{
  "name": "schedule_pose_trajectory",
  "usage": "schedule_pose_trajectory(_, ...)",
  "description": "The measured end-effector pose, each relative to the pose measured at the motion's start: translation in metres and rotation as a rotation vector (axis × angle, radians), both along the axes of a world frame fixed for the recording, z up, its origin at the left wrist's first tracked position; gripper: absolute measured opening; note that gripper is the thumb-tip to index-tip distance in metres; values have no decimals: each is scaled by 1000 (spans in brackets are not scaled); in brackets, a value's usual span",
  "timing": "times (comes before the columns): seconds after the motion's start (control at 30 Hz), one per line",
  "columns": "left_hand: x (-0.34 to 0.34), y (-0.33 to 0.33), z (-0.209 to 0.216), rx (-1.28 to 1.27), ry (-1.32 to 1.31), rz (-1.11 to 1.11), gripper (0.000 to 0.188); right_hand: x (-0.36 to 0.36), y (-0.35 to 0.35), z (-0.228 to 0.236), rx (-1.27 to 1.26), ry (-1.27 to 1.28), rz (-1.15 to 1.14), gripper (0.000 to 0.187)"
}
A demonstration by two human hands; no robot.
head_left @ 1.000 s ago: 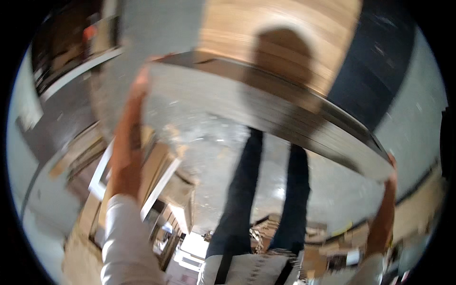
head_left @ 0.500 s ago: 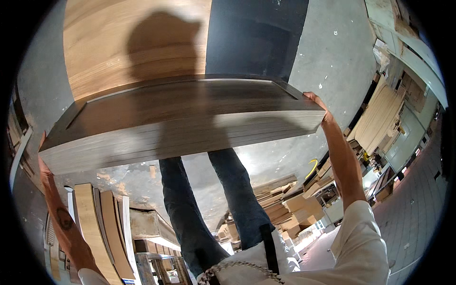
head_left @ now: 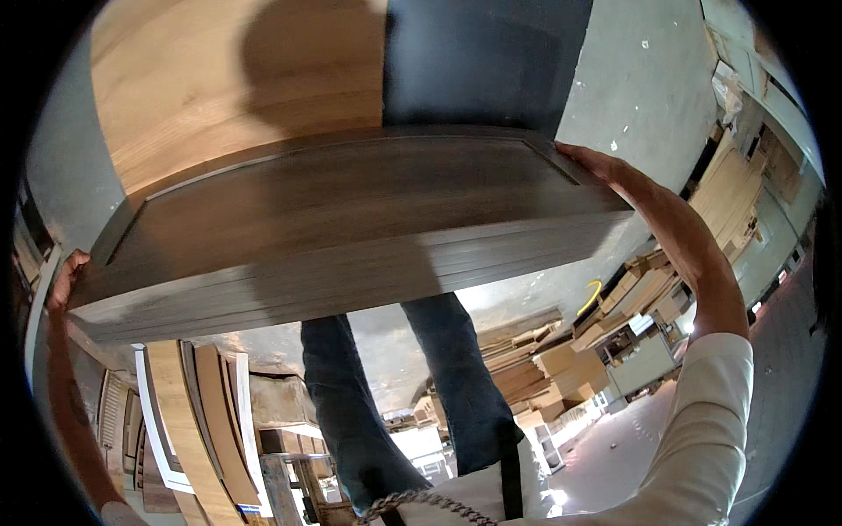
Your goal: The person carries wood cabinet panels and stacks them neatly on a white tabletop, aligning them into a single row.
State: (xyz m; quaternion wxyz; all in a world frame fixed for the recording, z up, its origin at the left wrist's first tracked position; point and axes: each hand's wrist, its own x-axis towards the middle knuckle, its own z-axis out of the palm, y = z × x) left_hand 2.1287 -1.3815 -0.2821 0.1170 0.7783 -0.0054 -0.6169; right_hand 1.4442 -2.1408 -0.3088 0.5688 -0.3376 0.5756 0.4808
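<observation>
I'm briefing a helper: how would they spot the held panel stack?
Find the jeans; just above them in view, the panel stack spans left hand to right hand. Its framed brown top and layered grey edge set it apart from the pale wood board and black board beyond.

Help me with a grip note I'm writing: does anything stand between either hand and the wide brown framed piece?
Nothing visible does. The left hand is against the left end of the brown framed piece, and the right hand is against its right end. The underside is hidden.
</observation>
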Motion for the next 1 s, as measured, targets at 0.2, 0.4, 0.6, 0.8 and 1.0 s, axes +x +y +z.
schedule_pose_trajectory(0.2, -2, -50, -15, 365, 85, -66, 73, 25, 5, -15, 20, 193, 66, 72)
schedule_pose_trajectory(0.4, -11, -94, -9, 530, 136, -77, 83, 27, 7, -20, 45, 77, 8, 73)
schedule_pose_trajectory(0.6, -32, -108, 6, 617, -99, -201, 99, 37, 21, -33, 63, -46, 108, 76)
schedule_pose_trajectory(0.8, -40, -121, -20, 598, 151, -7, 101, 32, 9, -27, 71, 76, 10, 75)
schedule_pose_trajectory(1.0, -54, -153, -2, 705, 71, -77, 87, 17, 14, -50, -10, 153, -100, 70)
